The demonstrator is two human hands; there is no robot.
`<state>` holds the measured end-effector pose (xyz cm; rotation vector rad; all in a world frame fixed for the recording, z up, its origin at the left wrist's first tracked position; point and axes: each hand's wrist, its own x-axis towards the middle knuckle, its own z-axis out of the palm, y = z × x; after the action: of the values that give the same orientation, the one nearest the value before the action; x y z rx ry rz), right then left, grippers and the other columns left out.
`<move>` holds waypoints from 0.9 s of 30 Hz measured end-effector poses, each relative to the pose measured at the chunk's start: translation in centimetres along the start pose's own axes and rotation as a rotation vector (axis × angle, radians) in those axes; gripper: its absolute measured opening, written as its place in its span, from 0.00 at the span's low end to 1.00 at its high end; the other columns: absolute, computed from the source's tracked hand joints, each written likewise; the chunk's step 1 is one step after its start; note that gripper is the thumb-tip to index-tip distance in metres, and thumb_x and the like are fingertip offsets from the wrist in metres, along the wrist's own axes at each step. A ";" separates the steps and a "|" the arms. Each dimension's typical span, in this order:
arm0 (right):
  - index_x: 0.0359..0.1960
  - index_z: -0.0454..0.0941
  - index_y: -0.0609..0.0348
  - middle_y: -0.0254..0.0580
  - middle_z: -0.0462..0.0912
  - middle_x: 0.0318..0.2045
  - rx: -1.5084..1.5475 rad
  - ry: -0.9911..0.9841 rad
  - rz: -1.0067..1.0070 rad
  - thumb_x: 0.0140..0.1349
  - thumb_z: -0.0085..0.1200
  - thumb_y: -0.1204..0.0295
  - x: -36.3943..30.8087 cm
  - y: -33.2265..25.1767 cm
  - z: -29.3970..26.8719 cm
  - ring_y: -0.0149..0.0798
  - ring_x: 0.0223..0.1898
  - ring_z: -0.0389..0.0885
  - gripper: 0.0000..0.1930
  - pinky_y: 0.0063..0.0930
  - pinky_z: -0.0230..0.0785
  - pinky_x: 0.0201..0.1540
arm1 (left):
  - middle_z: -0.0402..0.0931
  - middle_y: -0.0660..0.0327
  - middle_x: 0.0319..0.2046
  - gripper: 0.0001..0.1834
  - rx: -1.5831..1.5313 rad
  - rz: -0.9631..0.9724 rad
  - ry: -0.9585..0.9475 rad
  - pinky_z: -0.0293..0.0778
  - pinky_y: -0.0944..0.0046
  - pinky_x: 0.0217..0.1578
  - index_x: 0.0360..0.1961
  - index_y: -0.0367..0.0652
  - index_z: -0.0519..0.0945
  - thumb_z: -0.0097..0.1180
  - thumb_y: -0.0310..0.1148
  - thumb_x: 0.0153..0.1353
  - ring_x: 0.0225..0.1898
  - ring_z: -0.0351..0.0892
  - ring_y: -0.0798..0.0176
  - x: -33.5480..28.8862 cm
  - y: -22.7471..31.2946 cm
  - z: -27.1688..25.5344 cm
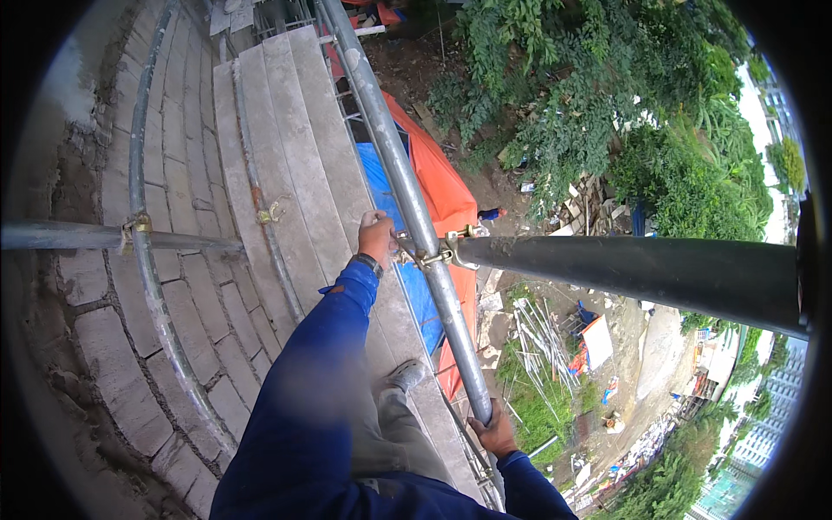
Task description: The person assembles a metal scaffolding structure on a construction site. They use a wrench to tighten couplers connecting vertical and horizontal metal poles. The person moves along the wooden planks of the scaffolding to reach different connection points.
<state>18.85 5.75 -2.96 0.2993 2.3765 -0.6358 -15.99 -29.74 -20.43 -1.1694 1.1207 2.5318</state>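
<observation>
My left hand (377,238), with a dark band at its wrist, reaches forward with curled fingers beside the metal scaffold clamp (444,252). What its fingers hold is too small to make out. A long grey scaffold pipe (390,139) slopes from the top of the view down to my right hand (494,431). That hand is wrapped round the pipe near its lower end. At the clamp, the grey pipe crosses a thick dark pipe (633,270) that stretches off to the right. My shoe (406,376) rests on the plank walkway (299,147).
A block wall (186,321) stands on the left, with a pipe (139,173) and a cross pipe (69,236) clamped before it. Beyond the walkway's edge is a drop to orange tarp (433,173), blue tarp (374,178), scattered poles (542,347) and trees (572,95).
</observation>
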 end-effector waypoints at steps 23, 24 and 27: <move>0.63 0.68 0.70 0.72 0.84 0.46 0.096 0.017 -0.067 0.59 0.70 0.57 -0.3 0.2 0.2 0.67 0.51 0.83 0.38 0.52 0.75 0.54 | 0.65 0.69 0.28 0.09 0.165 0.093 -0.154 0.68 0.66 0.28 0.45 0.43 0.73 0.48 0.37 0.79 0.24 0.65 0.72 -22.5 -9.9 -0.4; 0.63 0.68 0.70 0.72 0.84 0.46 0.095 0.007 -0.066 0.59 0.70 0.57 -0.2 0.2 0.2 0.67 0.51 0.83 0.38 0.52 0.75 0.54 | 0.64 0.70 0.27 0.09 0.094 0.024 -0.175 0.66 0.66 0.28 0.45 0.43 0.74 0.49 0.38 0.79 0.24 0.63 0.72 -24.1 -8.3 0.4; 0.62 0.69 0.71 0.72 0.83 0.48 0.115 -0.018 -0.039 0.59 0.70 0.57 -0.2 0.0 0.0 0.68 0.53 0.83 0.37 0.51 0.74 0.55 | 0.62 0.72 0.26 0.07 -0.162 -0.203 -0.182 0.61 0.65 0.27 0.46 0.44 0.74 0.50 0.36 0.77 0.22 0.59 0.72 -27.3 -2.6 3.0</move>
<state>19.03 5.78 -2.80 0.2969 2.3379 -0.7922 2.11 -21.09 -1.46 -1.0044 0.7280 2.5450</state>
